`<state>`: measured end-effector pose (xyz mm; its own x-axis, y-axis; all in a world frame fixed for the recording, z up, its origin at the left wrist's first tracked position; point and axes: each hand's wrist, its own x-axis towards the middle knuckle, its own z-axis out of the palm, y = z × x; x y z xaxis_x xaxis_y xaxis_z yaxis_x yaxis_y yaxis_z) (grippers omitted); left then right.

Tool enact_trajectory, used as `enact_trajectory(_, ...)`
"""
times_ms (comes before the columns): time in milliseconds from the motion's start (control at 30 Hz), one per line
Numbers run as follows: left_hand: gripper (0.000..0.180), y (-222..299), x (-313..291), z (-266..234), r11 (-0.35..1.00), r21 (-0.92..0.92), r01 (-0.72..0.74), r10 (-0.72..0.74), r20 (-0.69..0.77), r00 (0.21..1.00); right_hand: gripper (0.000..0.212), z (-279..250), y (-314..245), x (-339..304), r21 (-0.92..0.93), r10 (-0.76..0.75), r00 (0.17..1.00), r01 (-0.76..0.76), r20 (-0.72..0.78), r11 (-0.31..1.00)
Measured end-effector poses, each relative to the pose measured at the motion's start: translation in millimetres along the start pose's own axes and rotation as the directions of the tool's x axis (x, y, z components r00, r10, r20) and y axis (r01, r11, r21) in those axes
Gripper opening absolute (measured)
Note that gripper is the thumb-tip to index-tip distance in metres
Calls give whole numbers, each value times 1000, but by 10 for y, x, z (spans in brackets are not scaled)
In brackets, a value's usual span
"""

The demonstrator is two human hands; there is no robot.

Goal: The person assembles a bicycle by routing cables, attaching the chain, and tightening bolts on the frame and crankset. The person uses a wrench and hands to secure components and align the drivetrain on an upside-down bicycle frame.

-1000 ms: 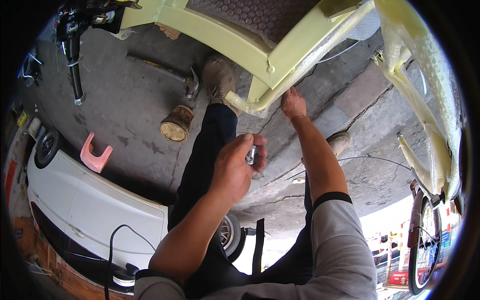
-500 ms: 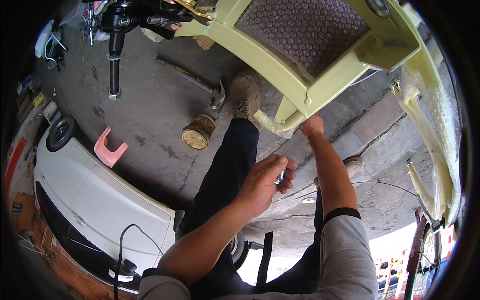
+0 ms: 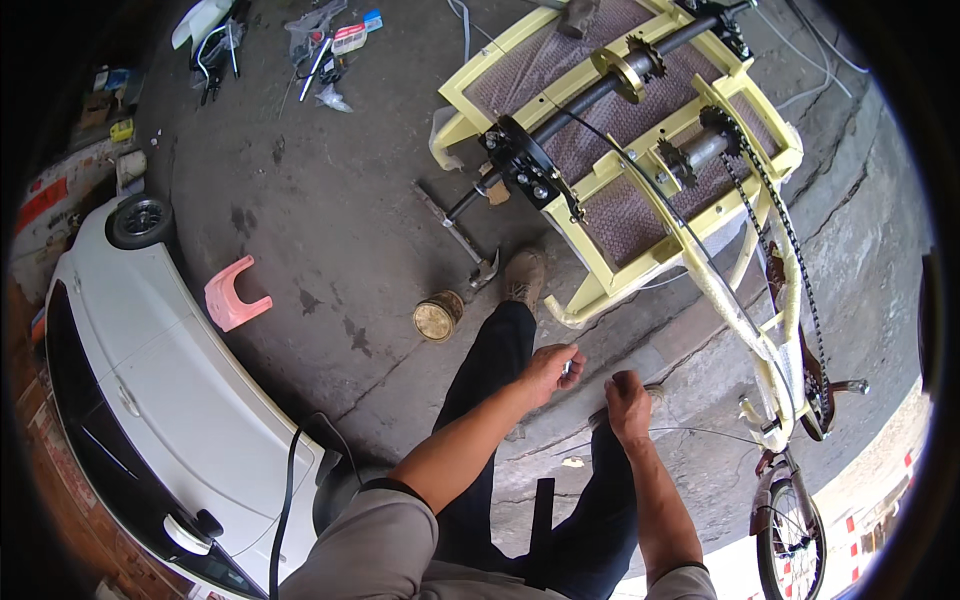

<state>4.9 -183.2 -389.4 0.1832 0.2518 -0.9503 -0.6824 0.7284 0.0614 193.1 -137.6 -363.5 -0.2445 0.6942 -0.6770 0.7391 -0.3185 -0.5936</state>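
My left hand is closed around a small shiny metal piece; most of it is hidden by the fingers. Just to its right, my right hand is curled closed, and whatever it holds, if anything, is hidden. Both hands are apart from the pale yellow tricycle frame in front of them. Across that frame runs a dark axle with a brass-coloured hub and a toothed sprocket. Bubble wrap covers the frame's panels.
A hammer and a rusty tin can stand near my shoe. A pink plastic stool and a white car are on the left. A chain and front wheel extend right. Bagged parts lie far off.
My right hand has come away from the frame's near corner and back toward my body. The view has shifted, so the whole tricycle frame now shows. My left hand still holds the metal piece.
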Motion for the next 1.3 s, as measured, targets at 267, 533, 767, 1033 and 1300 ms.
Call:
enact_trajectory(267, 27, 941, -1785, 835, 997, -74, -14, 39, 359, 932, 12, -822, -2728, -1103, -196, -429, 903, 419, -9, 887)
enact_trajectory(533, 31, 2008, -3385, 721, 971, -230, -62, 151, 393, 907, 15, -1179, -4286, -1476, -249, -716, 679, 674, -163, 696)
enact_trajectory(767, 42, 2677, -4957, -103, 761, -524, -382, 616, 397, 681, 17, -1764, -3965, -1557, -374, -714, 700, 662, -2, 650)
enact_trajectory(1033, 36, 2712, -7603, -2003, -1, -521, -853, 990, -121, 73, 31, -2422, -978, -2051, -467, -352, 883, 181, -311, 865)
enact_trajectory(1300, 37, 796, -7810, -4138, -264, -108, -959, 402, -915, -8, 12, -1566, 1047, -2943, 538, 675, 736, -593, 58, 600)
